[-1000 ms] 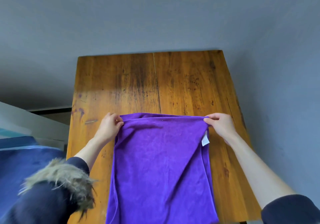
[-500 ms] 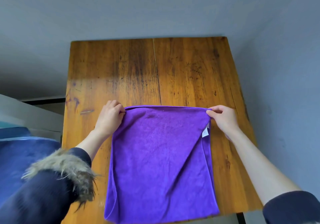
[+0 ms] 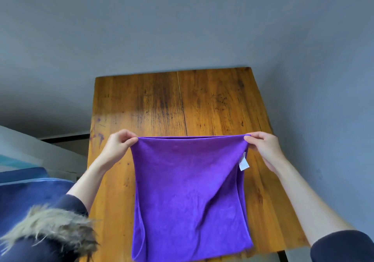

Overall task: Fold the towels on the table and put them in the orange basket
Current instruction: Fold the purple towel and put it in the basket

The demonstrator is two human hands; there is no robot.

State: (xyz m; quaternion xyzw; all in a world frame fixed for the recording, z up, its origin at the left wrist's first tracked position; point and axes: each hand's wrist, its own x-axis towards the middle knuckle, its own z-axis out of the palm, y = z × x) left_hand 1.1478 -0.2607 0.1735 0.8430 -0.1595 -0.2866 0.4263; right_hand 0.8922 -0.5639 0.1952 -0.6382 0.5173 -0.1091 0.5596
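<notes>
At the lower left of the frame a dark sleeve edged with pale fur is seen, and at the lower right a second dark cuff; bare forearms are stretched from both toward the middle of the picture. Between them a purple towel is held up by its top edge, which is pulled nearly straight across the middle of the frame. The towel appears doubled, with a second layer showing along the top edge and down both sides, and its lower end hangs at the bottom of the frame, over the near edge of the counter. Diagonal creases are seen running down from the upper right corner. A small white tag is seen dangling at the towel's right side, just below the top corner. The top left corner is pinched by the left hand between thumb and curled fingers, and the top right corner is pinched in the same way by the right hand. Beyond the hands the worn wooden counter, with a seam down its centre and dark stains, is seen bare. Blue fabric is visible at the left edge, and a grey surface fills the upper frame.
</notes>
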